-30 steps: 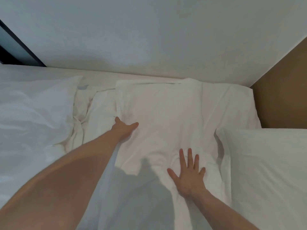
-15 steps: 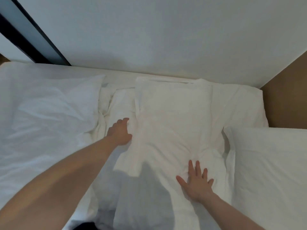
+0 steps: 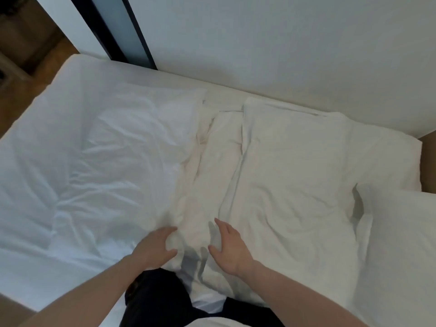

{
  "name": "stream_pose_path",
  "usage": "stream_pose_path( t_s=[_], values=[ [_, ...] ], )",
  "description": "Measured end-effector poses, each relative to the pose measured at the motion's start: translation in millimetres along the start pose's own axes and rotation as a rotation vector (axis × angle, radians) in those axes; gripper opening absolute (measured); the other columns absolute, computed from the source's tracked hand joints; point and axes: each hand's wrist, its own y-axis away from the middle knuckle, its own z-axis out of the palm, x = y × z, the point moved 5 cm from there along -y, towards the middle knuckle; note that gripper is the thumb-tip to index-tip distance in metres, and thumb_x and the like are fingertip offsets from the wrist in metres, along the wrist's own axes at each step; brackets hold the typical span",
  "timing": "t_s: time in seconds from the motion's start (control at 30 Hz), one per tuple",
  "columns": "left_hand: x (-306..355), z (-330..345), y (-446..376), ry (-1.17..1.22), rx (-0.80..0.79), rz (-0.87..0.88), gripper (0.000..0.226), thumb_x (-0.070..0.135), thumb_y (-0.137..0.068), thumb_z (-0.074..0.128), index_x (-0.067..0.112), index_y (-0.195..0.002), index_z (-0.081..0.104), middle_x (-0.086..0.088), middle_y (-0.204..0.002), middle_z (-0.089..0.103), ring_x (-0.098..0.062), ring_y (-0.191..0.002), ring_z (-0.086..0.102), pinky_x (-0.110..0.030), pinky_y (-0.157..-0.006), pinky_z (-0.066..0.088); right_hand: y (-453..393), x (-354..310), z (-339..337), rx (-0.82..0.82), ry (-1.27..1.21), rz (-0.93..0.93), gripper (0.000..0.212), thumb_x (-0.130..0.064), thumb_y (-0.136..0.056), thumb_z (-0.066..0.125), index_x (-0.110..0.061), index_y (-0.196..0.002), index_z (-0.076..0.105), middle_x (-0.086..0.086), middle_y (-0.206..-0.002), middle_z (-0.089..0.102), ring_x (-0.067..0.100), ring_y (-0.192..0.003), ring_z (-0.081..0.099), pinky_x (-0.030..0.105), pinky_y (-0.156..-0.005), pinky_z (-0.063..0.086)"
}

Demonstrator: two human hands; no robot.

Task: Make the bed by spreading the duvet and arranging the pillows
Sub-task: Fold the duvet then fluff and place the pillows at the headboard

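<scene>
White duvet [image 3: 212,185] between two hands, three pillows

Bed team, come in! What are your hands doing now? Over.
Left hand and right hand open, fingers loosely curved, flanking a bunched ridge of the rumpled white duvet. Duvet not spread. Plump white pillow at right. Nothing blocking.

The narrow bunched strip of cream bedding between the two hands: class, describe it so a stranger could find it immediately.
Start at the white wall behind the bed and drop to the middle of the mattress. There the narrow bunched strip of cream bedding runs toward the person, ending between the left hand and right hand. Unlike the bluish-white crumpled pillow to its left and the flatter cream pillow to its right, it is thin and deeply creased.
</scene>
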Motion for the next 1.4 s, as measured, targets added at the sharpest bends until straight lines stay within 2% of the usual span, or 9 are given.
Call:
stream_pose_path(
  t_s=[0.1,0.23,0.47,0.63,0.83,1.07,1.17,1.27,1.4],
  values=[
    [-1,-42,0,0.135,0.118,0.070,0.067,0.047,-0.088,0.063,0.045,-0.150,0.035,0.020,-0.138,0.059,-0.012,-0.122,0.058,-0.031,-0.104,0.046,-22,-27,20,-0.058,-0.208,0.149,0.081,-0.049,-0.096,0.057,-0.025,-0.161,0.016,0.001,-0.160,0.036,0.021,-0.142,0.042,0.028,-0.115,0.032],
    [-46,-72,-6,0.133,0.177,0.059,0.051,0.042,-0.092,0.062,0.037,-0.142,0.051,0.016,-0.144,0.054,-0.012,-0.130,0.053,-0.031,-0.108,0.043,-52,-48,55,-0.096,-0.402,0.368,0.082,-0.053,-0.092,0.062,-0.028,-0.159,0.022,0.005,-0.153,0.046,0.025,-0.129,0.056,0.036,-0.109,0.044],
    [-105,-84,3,0.008,0.085,0.172,0.043,0.042,-0.096,0.055,0.040,-0.138,0.048,0.024,-0.130,0.058,-0.004,-0.117,0.056,-0.025,-0.096,0.046,-73,-91,113,-0.050,-0.526,0.565,0.096,-0.073,-0.090,0.050,-0.020,-0.162,0.015,0.007,-0.159,0.040,0.030,-0.141,0.045,0.035,-0.116,0.035],
    [-136,-116,9,0.183,0.084,0.254,0.031,0.031,-0.091,0.061,0.045,-0.118,0.060,0.026,-0.109,0.065,0.005,-0.102,0.060,-0.027,-0.092,0.051,-93,-147,142,0.083,-0.735,0.582,0.068,-0.038,-0.090,0.066,-0.018,-0.151,0.041,0.004,-0.145,0.056,0.027,-0.129,0.055,0.032,-0.106,0.043],
    [-174,-163,3,0.398,0.220,0.279,0.036,0.008,-0.085,0.062,0.039,-0.100,0.070,0.019,-0.095,0.071,-0.003,-0.084,0.066,-0.027,-0.079,0.053,-123,-213,145,-0.195,-1.196,0.534,0.044,-0.016,-0.086,0.074,-0.009,-0.129,0.064,0.009,-0.115,0.074,0.033,-0.115,0.068,0.049,-0.100,0.054],
    [-186,-152,-23,0.113,0.009,0.254,0.035,0.026,-0.092,0.062,0.041,-0.124,0.058,0.018,-0.125,0.058,-0.001,-0.103,0.059,-0.023,-0.090,0.049,-87,-124,145,0.029,-0.440,0.653,0.070,-0.032,-0.102,0.049,-0.015,-0.160,0.016,0.015,-0.151,0.048,0.035,-0.136,0.049,0.036,-0.111,0.038],
    [-167,-144,-27,0.107,-0.016,0.296,0.044,0.027,-0.094,0.059,0.039,-0.136,0.053,0.020,-0.133,0.048,-0.003,-0.112,0.056,-0.024,-0.093,0.048,-80,-123,145,0.148,-0.471,0.591,0.061,-0.023,-0.100,0.049,-0.018,-0.157,0.028,0.009,-0.148,0.052,0.033,-0.134,0.050,0.035,-0.109,0.039],
    [-139,-139,-28,0.102,-0.061,0.340,0.045,0.027,-0.094,0.058,0.040,-0.136,0.052,0.021,-0.134,0.047,-0.003,-0.113,0.056,-0.024,-0.093,0.048,-78,-135,145,-0.067,-0.635,0.571,0.064,-0.030,-0.091,0.060,-0.024,-0.152,0.043,0.000,-0.142,0.058,0.026,-0.131,0.055,0.040,-0.113,0.042],
    [-96,-150,-29,0.081,-0.072,0.429,0.045,0.028,-0.093,0.059,0.038,-0.137,0.052,0.018,-0.135,0.048,-0.003,-0.112,0.056,-0.022,-0.092,0.046,-65,-130,87,-0.015,-0.783,0.554,0.069,-0.036,-0.088,0.073,-0.029,-0.150,0.043,-0.001,-0.139,0.059,0.018,-0.116,0.063,0.027,-0.085,0.054]
  ],
)
